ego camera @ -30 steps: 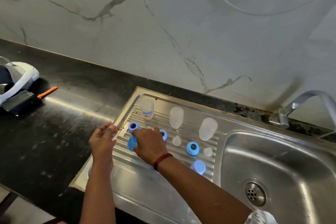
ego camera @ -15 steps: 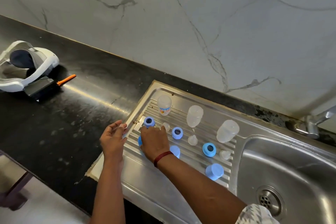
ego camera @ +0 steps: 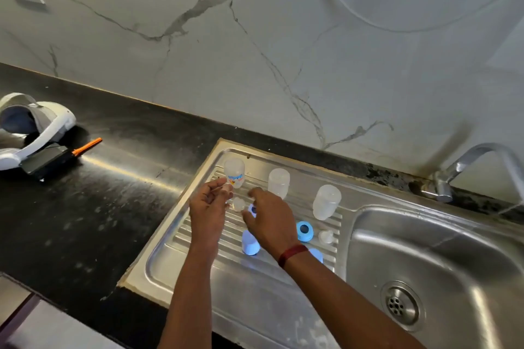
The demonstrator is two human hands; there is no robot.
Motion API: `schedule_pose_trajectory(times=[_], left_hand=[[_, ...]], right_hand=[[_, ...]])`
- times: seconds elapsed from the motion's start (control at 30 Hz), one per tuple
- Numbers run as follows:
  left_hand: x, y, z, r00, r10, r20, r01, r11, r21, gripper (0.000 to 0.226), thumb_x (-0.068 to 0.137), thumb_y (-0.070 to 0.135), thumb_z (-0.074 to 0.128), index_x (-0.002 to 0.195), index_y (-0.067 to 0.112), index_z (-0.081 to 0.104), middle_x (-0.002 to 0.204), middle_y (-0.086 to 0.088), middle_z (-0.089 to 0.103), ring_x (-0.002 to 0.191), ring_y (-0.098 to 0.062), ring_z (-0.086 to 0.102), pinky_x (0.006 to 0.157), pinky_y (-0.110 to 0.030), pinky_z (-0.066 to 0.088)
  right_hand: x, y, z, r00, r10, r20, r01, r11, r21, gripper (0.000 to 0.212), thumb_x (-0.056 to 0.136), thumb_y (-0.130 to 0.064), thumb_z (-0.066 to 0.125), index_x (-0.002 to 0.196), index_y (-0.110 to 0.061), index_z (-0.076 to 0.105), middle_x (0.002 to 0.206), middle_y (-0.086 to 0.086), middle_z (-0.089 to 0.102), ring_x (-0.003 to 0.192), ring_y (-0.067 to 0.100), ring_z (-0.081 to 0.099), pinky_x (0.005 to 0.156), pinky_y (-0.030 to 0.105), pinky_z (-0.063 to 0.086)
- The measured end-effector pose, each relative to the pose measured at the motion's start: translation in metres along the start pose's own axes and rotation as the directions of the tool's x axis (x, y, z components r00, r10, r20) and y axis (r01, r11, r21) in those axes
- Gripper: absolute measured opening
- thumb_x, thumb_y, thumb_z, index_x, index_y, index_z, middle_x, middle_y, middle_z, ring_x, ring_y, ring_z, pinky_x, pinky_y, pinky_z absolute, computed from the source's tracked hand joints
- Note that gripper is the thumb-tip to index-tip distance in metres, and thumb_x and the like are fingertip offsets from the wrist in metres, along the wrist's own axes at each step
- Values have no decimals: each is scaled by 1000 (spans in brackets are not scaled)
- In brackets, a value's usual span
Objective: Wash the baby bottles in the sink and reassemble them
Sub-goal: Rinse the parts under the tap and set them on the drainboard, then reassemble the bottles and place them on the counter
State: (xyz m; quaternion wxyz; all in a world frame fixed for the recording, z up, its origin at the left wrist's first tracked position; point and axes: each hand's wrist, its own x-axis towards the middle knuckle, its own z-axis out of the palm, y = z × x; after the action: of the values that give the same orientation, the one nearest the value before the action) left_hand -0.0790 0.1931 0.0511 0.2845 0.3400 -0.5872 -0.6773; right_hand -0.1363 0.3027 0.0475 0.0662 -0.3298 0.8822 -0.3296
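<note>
Along the left of the black polished stone countertop (ego camera: 85, 221): white plastic headset (ego camera: 31, 133) and black block with orange tip (ego camera: 61, 157), then open bare stone up to the ribbed stainless steel drainboard (ego camera: 255, 306).

Drainboard, back row: three translucent plastic bottles standing apart, namely the printed bottle (ego camera: 234, 171), middle bottle (ego camera: 278, 181) and right bottle (ego camera: 326, 201).

Left hand (ego camera: 208, 207) pinches a small pale translucent piece (ego camera: 226, 187) just below the printed bottle (half a second ago it sat at the drainboard's left edge).

Clear silicone teat (ego camera: 238, 204) lies between the hands.

Right hand (ego camera: 269, 221) curls over a blue plastic ring (ego camera: 252, 209); whether it grips the ring cannot be told. It has left the blue domed cap (ego camera: 250, 242), now uncovered.

Further right: second blue ring (ego camera: 304, 231), second clear teat (ego camera: 325, 236), second blue cap (ego camera: 317, 253) partly behind the wrist.

Far right: steel sink basin (ego camera: 439, 249), curved metal tap (ego camera: 467, 167).
</note>
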Motion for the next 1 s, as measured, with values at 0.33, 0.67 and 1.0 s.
schedule_pose_trajectory(times=[0.33,0.67,1.0], left_hand=[[-70,-9,101,961,21,275,-34,998,43,22,92,4,64,99,24,70,98,-9,75,96,-26,70,82,-35,54],[-155,-36,214,886,-12,463,-49,992,119,22,91,2,65,94,23,71,94,2,75,92,-15,70,84,-36,54],[-206,-78,293,837,-202,509,82,966,247,18,91,6,64,99,21,70,94,-2,73,91,-19,69,81,-34,52]], right_hand=[[-70,87,-72,953,243,-181,-239,970,47,31,90,-29,65,119,-17,64,107,4,71,98,20,66,81,30,51],[-151,181,-141,896,369,-248,-365,929,62,31,87,-24,67,117,-14,65,101,5,73,92,21,68,73,25,47],[-193,269,-191,862,476,-173,-472,879,68,24,88,-26,67,111,-17,68,94,0,74,87,14,68,72,19,46]])
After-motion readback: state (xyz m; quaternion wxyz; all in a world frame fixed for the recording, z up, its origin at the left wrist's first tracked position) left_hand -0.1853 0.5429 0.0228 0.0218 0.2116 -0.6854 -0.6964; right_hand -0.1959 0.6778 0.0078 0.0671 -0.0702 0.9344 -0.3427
